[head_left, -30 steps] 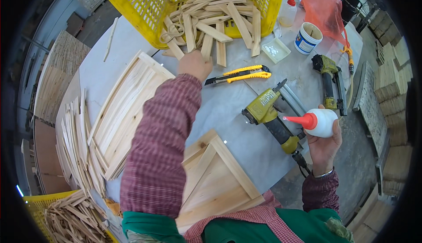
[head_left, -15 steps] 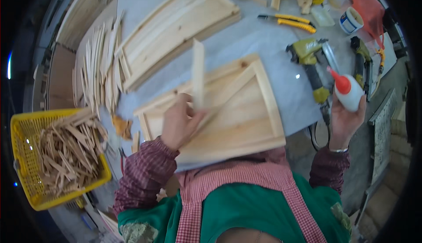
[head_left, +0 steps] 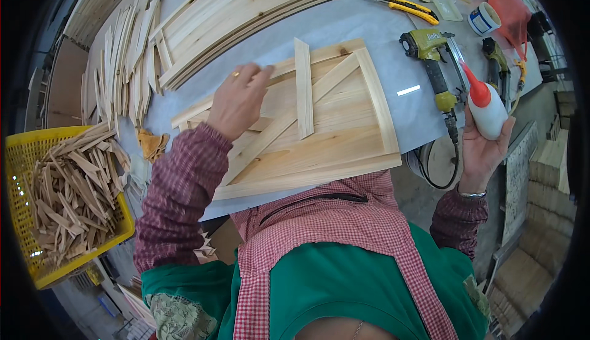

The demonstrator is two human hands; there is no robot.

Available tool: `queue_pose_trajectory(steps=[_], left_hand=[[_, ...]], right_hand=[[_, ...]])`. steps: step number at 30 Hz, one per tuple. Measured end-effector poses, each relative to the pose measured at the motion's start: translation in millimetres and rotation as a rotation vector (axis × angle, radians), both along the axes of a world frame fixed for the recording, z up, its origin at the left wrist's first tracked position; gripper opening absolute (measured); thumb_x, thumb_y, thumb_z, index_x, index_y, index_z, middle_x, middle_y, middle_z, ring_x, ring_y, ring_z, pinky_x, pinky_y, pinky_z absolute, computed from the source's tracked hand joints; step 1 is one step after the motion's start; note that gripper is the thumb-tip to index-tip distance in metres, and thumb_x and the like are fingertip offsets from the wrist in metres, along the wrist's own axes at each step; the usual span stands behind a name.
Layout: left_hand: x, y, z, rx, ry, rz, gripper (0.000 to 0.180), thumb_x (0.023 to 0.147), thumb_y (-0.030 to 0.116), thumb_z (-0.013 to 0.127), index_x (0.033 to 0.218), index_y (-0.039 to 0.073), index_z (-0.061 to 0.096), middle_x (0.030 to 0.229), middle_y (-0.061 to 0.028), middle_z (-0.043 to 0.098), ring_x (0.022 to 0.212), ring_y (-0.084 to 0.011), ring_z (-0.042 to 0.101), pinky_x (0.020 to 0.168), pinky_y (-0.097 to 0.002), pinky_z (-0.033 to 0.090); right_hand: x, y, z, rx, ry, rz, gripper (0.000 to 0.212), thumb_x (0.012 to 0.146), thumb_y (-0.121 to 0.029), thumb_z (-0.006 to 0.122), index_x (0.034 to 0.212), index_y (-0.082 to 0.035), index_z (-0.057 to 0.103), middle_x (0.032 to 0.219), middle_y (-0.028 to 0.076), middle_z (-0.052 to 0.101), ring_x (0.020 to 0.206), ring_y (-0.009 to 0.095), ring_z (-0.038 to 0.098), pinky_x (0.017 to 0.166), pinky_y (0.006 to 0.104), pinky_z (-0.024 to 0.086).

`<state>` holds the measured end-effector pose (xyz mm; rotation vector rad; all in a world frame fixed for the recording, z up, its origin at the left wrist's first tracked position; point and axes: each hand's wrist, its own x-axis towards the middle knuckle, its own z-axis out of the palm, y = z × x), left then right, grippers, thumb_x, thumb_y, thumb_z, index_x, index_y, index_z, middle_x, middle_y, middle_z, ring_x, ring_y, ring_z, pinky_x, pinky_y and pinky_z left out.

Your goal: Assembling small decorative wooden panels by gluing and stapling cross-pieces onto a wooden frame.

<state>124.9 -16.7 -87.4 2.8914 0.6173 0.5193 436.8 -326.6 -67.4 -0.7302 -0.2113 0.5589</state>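
Observation:
On the table in front of me lies a framed wooden panel (head_left: pixel 350 137) with a diagonal wooden strip (head_left: pixel 261 145) across it. A loose wooden strip (head_left: pixel 303 88) rests over the diagonal one, its top end overlapping the far frame edge. My left hand (head_left: pixel 236 101) is above the panel's left part, fingers bent and slightly apart, with nothing visible in them. Beneath it, part of a short wooden piece (head_left: pixel 261 123) shows; the rest is hidden. At the right, my right hand (head_left: pixel 482 155) grips a white squeeze bottle (head_left: pixel 488 115) with a red nozzle, pointing up.
Stacked panels (head_left: pixel 246 17) lie at the back, beside many thin wooden strips (head_left: pixel 126 63). A yellow basket (head_left: pixel 126 217) of wood offcuts stands at left. To the right are a nail gun (head_left: pixel 433 63), a utility knife (head_left: pixel 409 9) and a small tub (head_left: pixel 483 19).
My left hand has let go of the loose strip and moved up and left. The strip now lies on the panel. My right hand still holds the bottle in nearly the same place.

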Motion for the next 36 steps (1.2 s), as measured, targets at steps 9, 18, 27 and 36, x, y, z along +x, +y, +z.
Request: queue_pose_trajectory(steps=[9, 18, 27, 36], left_hand=[[52, 15, 7, 0.332, 0.078, -0.587, 0.038, 0.073, 0.010, 0.066, 0.110, 0.007, 0.056, 0.104, -0.0067, 0.056, 0.105, -0.0212, 0.053, 0.085, -0.0352, 0.045], [13, -8, 40, -1.627, -0.958, 0.082, 0.036, 0.096, 0.029, 0.048, 0.118, 0.001, 0.053, 0.083, -0.0059, 0.056, 0.073, -0.0150, 0.054, 0.070, -0.0294, 0.046], [20, -46, 37, -1.959, -1.298, 0.043, 0.041, 0.098, 0.034, 0.040, 0.123, 0.002, 0.047, 0.077, -0.0029, 0.052, 0.063, -0.0126, 0.046, 0.057, -0.0258, 0.038], [19, -53, 41, -1.997, -1.273, -0.035, 0.042, 0.100, 0.038, 0.035, 0.122, 0.005, 0.047, 0.077, -0.0022, 0.050, 0.062, -0.0122, 0.045, 0.056, -0.0261, 0.039]], right_hand=[[13, -17, 103, -0.523, -1.099, -0.346, 0.058, 0.087, -0.017, 0.058, 0.134, 0.009, 0.035, 0.133, 0.018, 0.045, 0.120, 0.029, 0.049, 0.102, 0.0421, 0.039], [-28, 27, 63, -0.457, -0.857, -0.271, 0.062, 0.083, -0.019, 0.063, 0.133, 0.007, 0.037, 0.132, 0.017, 0.044, 0.115, 0.025, 0.051, 0.097, 0.0382, 0.042], [-119, 72, 65, -0.232, -0.789, 0.041, 0.086, 0.077, -0.036, 0.072, 0.138, 0.005, 0.027, 0.119, 0.018, 0.052, 0.111, 0.035, 0.055, 0.093, 0.0492, 0.047], [-146, 69, 65, -0.216, -0.740, 0.166, 0.086, 0.073, -0.032, 0.077, 0.136, 0.000, 0.027, 0.117, 0.021, 0.054, 0.110, 0.044, 0.055, 0.095, 0.0562, 0.044]])
